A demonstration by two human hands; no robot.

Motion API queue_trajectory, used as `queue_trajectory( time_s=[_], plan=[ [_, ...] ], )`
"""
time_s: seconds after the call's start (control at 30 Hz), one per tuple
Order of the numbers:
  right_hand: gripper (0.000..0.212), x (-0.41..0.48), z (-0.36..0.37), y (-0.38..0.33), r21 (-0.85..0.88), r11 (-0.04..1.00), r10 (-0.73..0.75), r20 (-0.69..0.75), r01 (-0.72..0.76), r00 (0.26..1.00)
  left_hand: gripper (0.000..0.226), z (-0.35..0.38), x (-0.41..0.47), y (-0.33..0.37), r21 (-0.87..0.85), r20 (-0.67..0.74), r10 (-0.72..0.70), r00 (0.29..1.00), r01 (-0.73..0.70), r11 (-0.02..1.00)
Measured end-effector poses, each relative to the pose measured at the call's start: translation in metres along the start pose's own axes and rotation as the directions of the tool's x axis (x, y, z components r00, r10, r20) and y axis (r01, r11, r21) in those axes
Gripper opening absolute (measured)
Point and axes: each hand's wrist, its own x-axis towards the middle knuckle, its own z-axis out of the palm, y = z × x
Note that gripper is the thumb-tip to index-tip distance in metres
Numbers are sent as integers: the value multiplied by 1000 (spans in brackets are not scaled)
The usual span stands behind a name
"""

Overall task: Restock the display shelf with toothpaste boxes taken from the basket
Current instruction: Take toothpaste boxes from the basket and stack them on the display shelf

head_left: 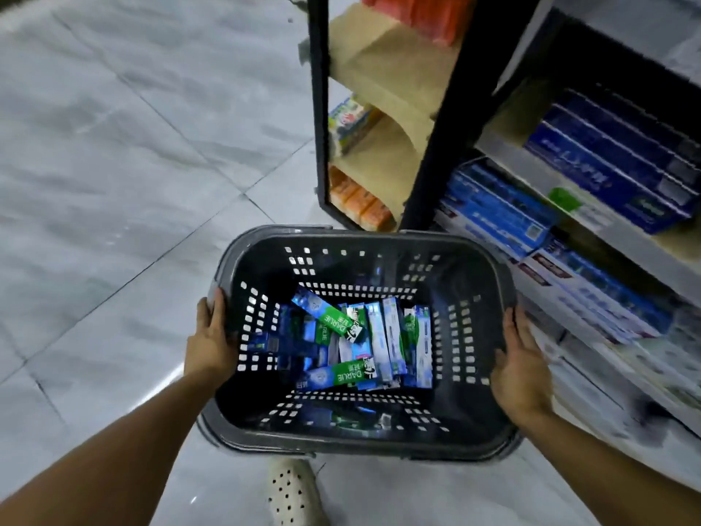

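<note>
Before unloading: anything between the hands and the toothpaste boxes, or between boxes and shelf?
Nothing visible. The toothpaste boxes lie uncovered in the open-topped basket; the shelf on the right has an open front. Left hand and right hand grip the basket rim.

Grey basket (pixel 478 286) — boxes (pixel 343 325) green, perhaps blue.

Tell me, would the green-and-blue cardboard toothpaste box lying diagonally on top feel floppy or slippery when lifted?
Probably stiff: the green-and-blue cardboard toothpaste box shows straight edges. Its glossy print may be slightly slippery. Flat-sided, it should not roll.
</note>
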Motion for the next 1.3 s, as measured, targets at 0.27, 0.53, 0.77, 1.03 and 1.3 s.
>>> queue_trajectory(
  time_s=[0.27, 0.53, 0.77, 1.03, 1.3],
  plan=[
    [74, 44, 52, -151, 17, 981, -196, 57, 195, 979, 95, -71, 37, -128, -131, -18, -159, 987, 155, 979],
    [69, 84, 86, -258, -28, 978, -203, 68, 206, 977, 92, -123, 121, -193, -169, -20, -170, 985, 165, 972],
    [66, 125, 93, -309, 13, 983, -182, 51, 181, 982, 92, -149, 195, -210, -169, -42, -121, 992, 113, 979],
    [61, 195, 109, -392, 77, 971, -227, 2, 226, 974, 98, -197, 304, -223, -154, -24, -138, 990, 133, 979],
    [64, 322, 124, -504, 89, 976, -194, -42, 197, 980, 98, -269, 464, -229, -142, -3, -101, 995, 99, 985]
  ],
)
